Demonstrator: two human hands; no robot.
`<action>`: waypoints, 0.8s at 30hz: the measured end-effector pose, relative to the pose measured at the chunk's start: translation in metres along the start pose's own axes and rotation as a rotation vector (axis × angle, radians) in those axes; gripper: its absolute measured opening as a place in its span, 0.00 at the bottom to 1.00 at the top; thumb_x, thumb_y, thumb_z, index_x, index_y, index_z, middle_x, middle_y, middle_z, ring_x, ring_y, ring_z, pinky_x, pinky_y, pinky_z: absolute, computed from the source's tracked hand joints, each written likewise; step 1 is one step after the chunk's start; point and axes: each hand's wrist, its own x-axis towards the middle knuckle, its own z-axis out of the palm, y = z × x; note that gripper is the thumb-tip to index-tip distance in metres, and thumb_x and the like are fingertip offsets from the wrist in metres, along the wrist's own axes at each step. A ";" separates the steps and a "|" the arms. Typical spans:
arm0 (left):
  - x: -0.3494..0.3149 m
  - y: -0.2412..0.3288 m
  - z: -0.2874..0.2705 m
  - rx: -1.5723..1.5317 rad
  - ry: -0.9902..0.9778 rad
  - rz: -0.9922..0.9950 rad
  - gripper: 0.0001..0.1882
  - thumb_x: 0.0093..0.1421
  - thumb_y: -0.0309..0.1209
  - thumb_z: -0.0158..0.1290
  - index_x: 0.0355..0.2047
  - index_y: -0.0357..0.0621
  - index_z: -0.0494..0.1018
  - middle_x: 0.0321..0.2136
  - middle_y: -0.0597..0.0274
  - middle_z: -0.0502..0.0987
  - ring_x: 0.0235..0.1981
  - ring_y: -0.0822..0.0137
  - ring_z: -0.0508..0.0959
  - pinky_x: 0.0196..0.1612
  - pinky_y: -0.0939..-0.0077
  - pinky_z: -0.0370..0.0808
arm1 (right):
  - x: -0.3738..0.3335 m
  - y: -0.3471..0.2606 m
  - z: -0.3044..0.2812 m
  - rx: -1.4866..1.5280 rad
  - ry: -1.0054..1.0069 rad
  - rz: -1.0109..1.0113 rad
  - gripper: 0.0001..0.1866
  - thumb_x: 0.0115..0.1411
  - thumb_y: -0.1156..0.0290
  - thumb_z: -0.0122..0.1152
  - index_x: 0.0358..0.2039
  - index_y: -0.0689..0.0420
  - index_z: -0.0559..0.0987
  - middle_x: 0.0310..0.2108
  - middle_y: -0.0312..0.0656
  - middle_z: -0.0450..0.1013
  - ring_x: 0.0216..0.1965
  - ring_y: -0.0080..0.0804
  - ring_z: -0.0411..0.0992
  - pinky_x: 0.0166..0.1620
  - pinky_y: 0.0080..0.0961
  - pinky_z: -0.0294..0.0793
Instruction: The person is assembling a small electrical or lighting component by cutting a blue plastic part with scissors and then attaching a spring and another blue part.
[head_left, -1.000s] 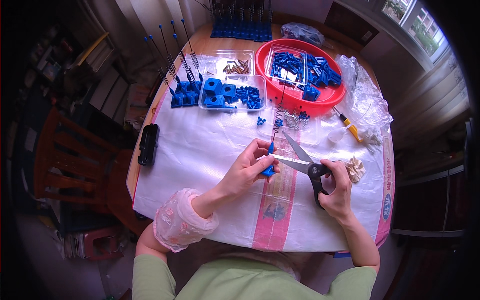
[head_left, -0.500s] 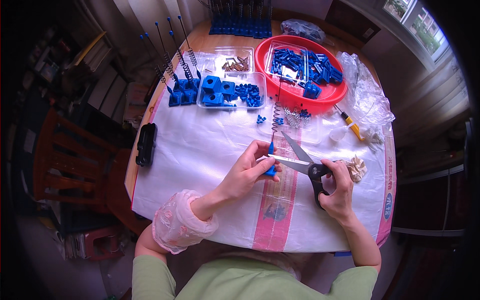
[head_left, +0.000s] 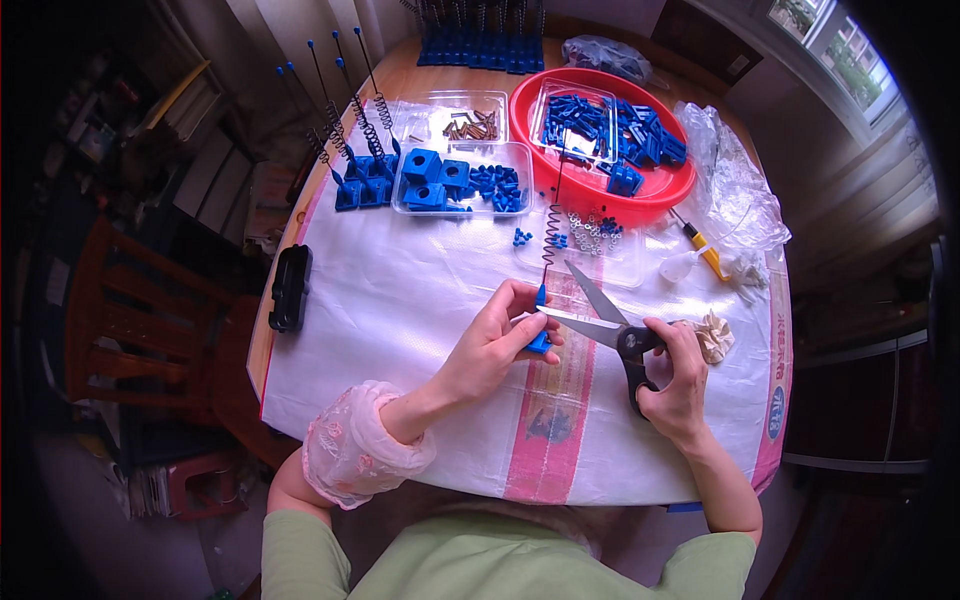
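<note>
Near the middle of the table my left hand (head_left: 490, 335) is closed on a blue plastic piece (head_left: 540, 343). A dark coil spring (head_left: 552, 238) with a straight upper end rises from it, pointing away from me. My right hand (head_left: 678, 380) grips the black handles of a pair of scissors (head_left: 634, 343). The blades are spread apart. The nearer blade's tip lies at the blue piece beside my left thumb, while the other blade points past the spring. My left fingers partly hide the blue piece, so I cannot tell whether the blade touches it.
Several finished-looking spring pieces (head_left: 366, 185) stand at the left. Clear boxes hold blue blocks (head_left: 424, 168) and brass-coloured screws (head_left: 470, 127). A red basin (head_left: 520, 110) contains blue parts. White nuts (head_left: 595, 235) lie in a clear tray. A yellow-handled screwdriver (head_left: 708, 252) and black case (head_left: 291, 288) lie at the sides.
Hardly anything differs. The blue piece and spring have shifted very slightly; both hands keep their grips and the scissors stay spread.
</note>
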 end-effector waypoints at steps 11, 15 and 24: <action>-0.001 0.001 0.001 0.009 0.024 0.004 0.13 0.70 0.29 0.42 0.52 0.38 0.60 0.44 0.57 0.70 0.43 0.70 0.75 0.43 0.74 0.79 | 0.000 -0.002 0.001 -0.072 0.031 -0.057 0.33 0.32 0.81 0.59 0.47 0.60 0.74 0.29 0.43 0.66 0.31 0.39 0.67 0.35 0.33 0.67; 0.000 0.001 0.001 0.017 0.019 0.011 0.12 0.70 0.28 0.42 0.52 0.38 0.60 0.43 0.57 0.70 0.42 0.70 0.76 0.44 0.75 0.79 | -0.001 -0.002 0.001 -0.068 0.032 -0.041 0.34 0.31 0.81 0.59 0.47 0.60 0.74 0.29 0.43 0.65 0.31 0.39 0.67 0.35 0.33 0.67; 0.000 -0.001 0.000 0.064 0.013 0.029 0.12 0.71 0.28 0.41 0.52 0.38 0.60 0.42 0.54 0.71 0.42 0.70 0.76 0.43 0.76 0.79 | -0.001 -0.002 0.002 -0.062 0.019 -0.025 0.34 0.30 0.81 0.58 0.47 0.60 0.74 0.29 0.43 0.65 0.31 0.39 0.66 0.35 0.34 0.67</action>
